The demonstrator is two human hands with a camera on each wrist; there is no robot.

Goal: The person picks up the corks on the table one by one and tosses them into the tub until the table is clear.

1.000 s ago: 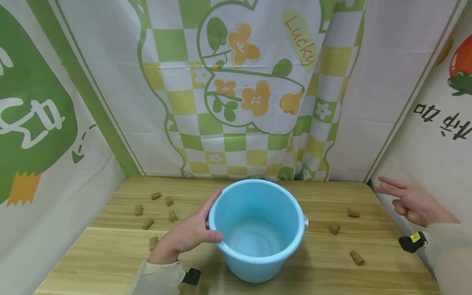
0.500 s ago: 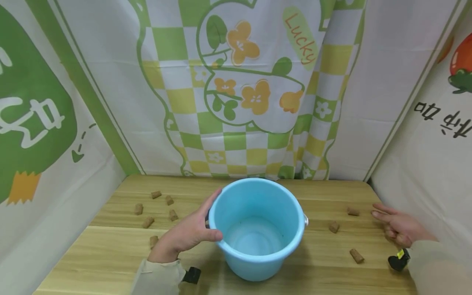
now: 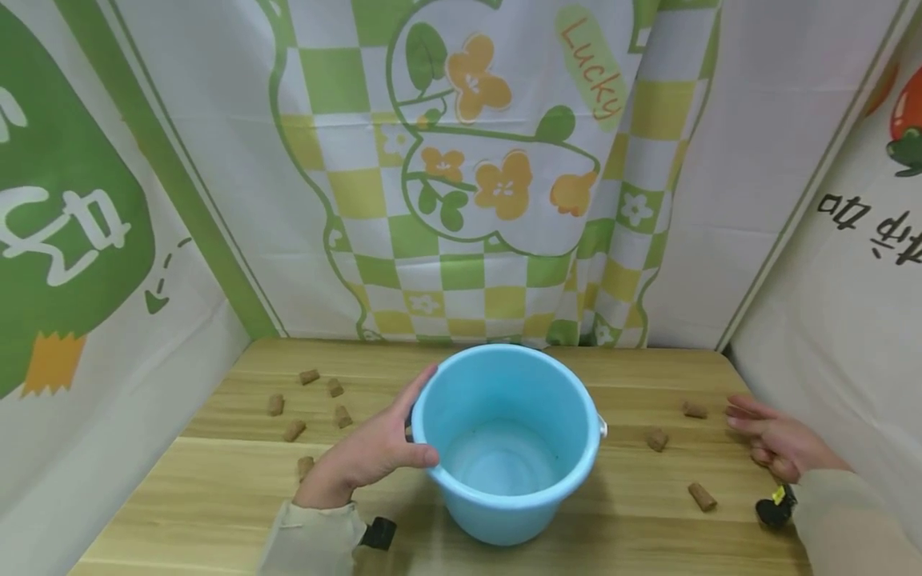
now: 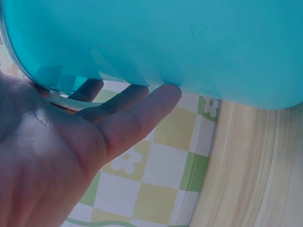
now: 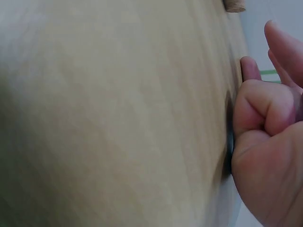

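Note:
A light blue bucket (image 3: 504, 520) stands upright at the middle of the wooden table (image 3: 403, 552). My left hand (image 3: 367, 452) holds its left rim, thumb over the edge; in the left wrist view the fingers (image 4: 142, 118) lie along the outer wall. At the table's right side is my right hand (image 3: 785, 440), low over the wood. Two of its fingers point left with the others curled, and nothing is in its grasp. Closest to those fingertips lies a cork (image 3: 695, 410). Two more corks, one upright-looking (image 3: 657, 439) and one slanted (image 3: 702, 497), lie nearby.
Left of the bucket several corks are scattered, one of them (image 3: 305, 468) beside my left wrist. A checked green and yellow curtain (image 3: 497, 264) hangs behind the table, with printed cloth walls on both sides. The bucket's handle joint (image 3: 603, 427) sticks out on its right.
My right hand has come down and left from beyond the table's right edge to the tabletop near the corks. My left hand and the bucket stay in place.

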